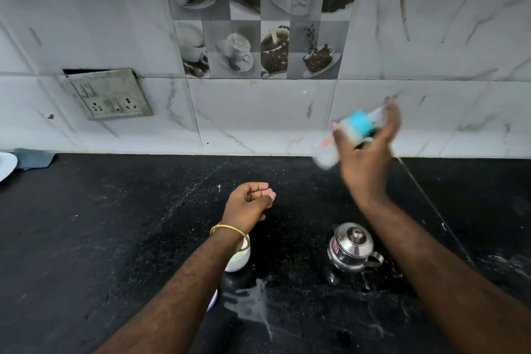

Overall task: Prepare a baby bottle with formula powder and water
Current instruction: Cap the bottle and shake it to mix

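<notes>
Black speckled tabletop (pixel 115 238) carries a steel kettle (pixel 352 247) and a white cup (pixel 240 260) partly under the left forearm. Raised before the tiled wall, the right hand (pixel 365 158) grips the blurred baby bottle (pixel 349 129), tilted, its blue collar showing. Loosely curled, the left hand (pixel 247 204) holds nothing.

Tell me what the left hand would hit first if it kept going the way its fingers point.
The left hand points up and right over bare counter. The way looks free until the tiled wall, though depth is unclear.
</notes>
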Tool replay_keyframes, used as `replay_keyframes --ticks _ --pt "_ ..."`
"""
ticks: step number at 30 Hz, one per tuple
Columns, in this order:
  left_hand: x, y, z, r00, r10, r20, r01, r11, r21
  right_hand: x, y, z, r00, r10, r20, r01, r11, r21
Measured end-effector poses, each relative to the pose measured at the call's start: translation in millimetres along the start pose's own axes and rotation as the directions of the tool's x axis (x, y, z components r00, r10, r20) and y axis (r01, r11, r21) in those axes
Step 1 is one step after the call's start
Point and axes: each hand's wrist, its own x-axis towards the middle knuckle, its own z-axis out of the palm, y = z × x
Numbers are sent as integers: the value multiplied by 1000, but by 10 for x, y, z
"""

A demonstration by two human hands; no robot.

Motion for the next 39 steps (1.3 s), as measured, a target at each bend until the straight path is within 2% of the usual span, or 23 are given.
replay_keyframes --ticks 3,4,5,7,9,11,13,14,16,17,19,20,21,23,24,26,29,30,32,33,35,36,39 --pt "-18 10 12 1000 4 20 -5 1000 13 -453 255 5 872 124 474 53 938 -343" --pt "-10 20 4 1000 7 23 -7 1000 15 -447 249 -9 856 110 506 77 939 -335" --pt "0 32 -9 1000 9 20 -9 1000 13 -347 201 5 886 60 460 69 964 -258" --pt "25 38 -25 1000 6 9 -6 1000 9 -24 -42 -1 988 -26 151 33 999 -40" --pt "41 28 -14 1000 -4 -2 4 1000 9 135 -182 -5 996 -32 -82 42 991 127" --pt "46 19 13 1000 -13 0 13 1000 7 -61 -47 11 988 -11 157 19 999 -47" --pt "59 10 27 1000 -15 10 15 1000 11 -362 157 14 842 104 529 87 942 -324" --pt "57 15 25 1000 -15 11 15 1000 11 -392 189 -19 806 115 581 121 928 -352" --pt "44 30 16 1000 -12 8 12 1000 1 -192 84 -43 892 10 451 100 971 -219" --pt "46 26 11 1000 -10 4 10 1000 -3 -51 -28 -59 962 -40 269 73 991 -113" --pt "46 5 18 1000 -14 -3 14 1000 -4 93 -151 -56 998 -41 -46 46 994 94" --pt "38 3 28 1000 -18 -6 18 1000 -8 42 -126 -39 999 -13 -49 18 995 101" --pt "30 9 40 1000 -20 -1 20 1000 -12 -92 -36 -13 998 13 69 -13 1000 -9" --pt "22 26 51 1000 -18 15 18 1000 -10 -433 152 17 888 133 440 -9 962 -272" --pt "17 46 47 1000 -10 19 11 1000 -10 -472 195 -2 859 144 491 14 953 -303" --pt "19 76 29 1000 -2 20 2 1000 -18 -252 97 -29 935 86 344 -34 988 -153" --pt "9 50 -6 1000 -8 6 8 1000 -21 69 -178 -81 994 18 -112 -1 988 156" --pt "0 39 -7 1000 -11 1 11 1000 -21 31 -159 -74 996 1 -88 12 989 146" --pt "-17 35 8 1000 -12 2 12 1000 -15 -236 12 -27 959 27 282 15 990 -144" --pt "-21 37 13 1000 -9 2 9 1000 -16 -366 108 -19 870 105 482 48 954 -296" --pt "-23 64 27 1000 -3 8 3 1000 -19 -359 160 -56 806 133 577 99 930 -353" --pt "-16 80 31 1000 1 7 0 1000 -23 -241 108 -54 857 85 509 71 957 -280" --pt "2 87 55 1000 -5 7 5 1000 -24 44 -154 -49 998 -41 49 39 998 45"
